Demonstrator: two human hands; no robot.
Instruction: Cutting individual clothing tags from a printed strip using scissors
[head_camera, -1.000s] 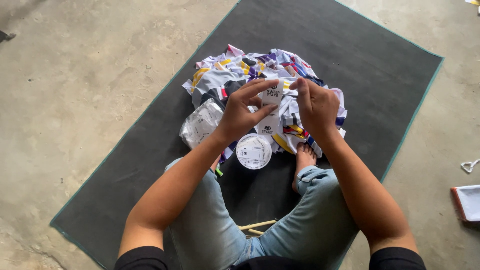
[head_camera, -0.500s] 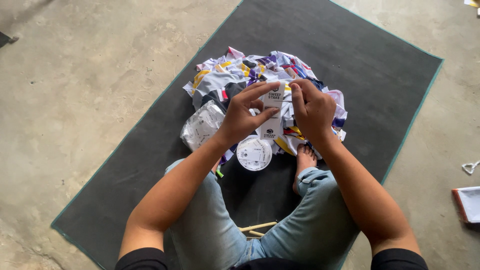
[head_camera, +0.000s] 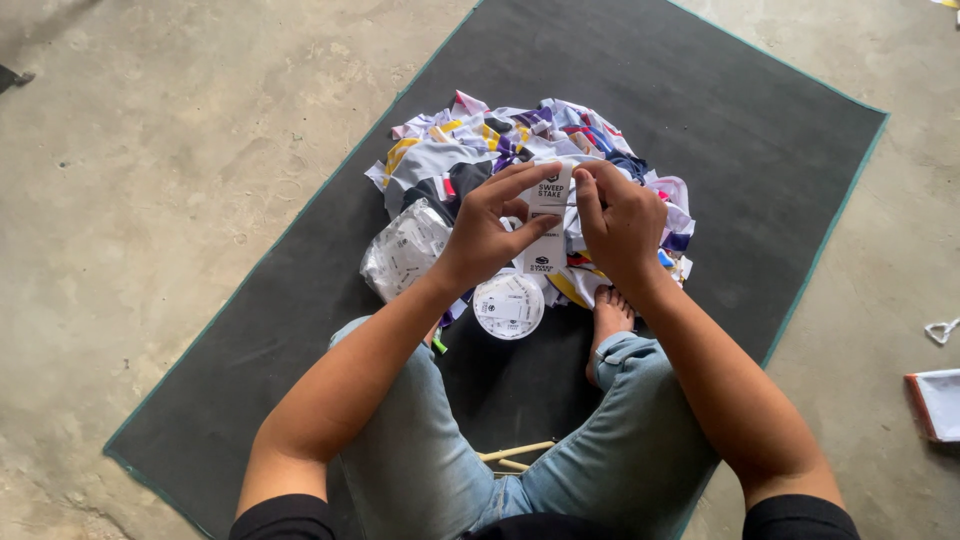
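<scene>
White paper tag (head_camera: 549, 222) pinched above round label (head_camera: 508, 305).

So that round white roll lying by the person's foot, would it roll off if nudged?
Probably not. The white roll lies flat on its round face on the dark mat, so a push would likely slide it. It looks like a thin, light spool, easy to lift. Stood on edge it could well roll. Neither hand touches it.
</scene>
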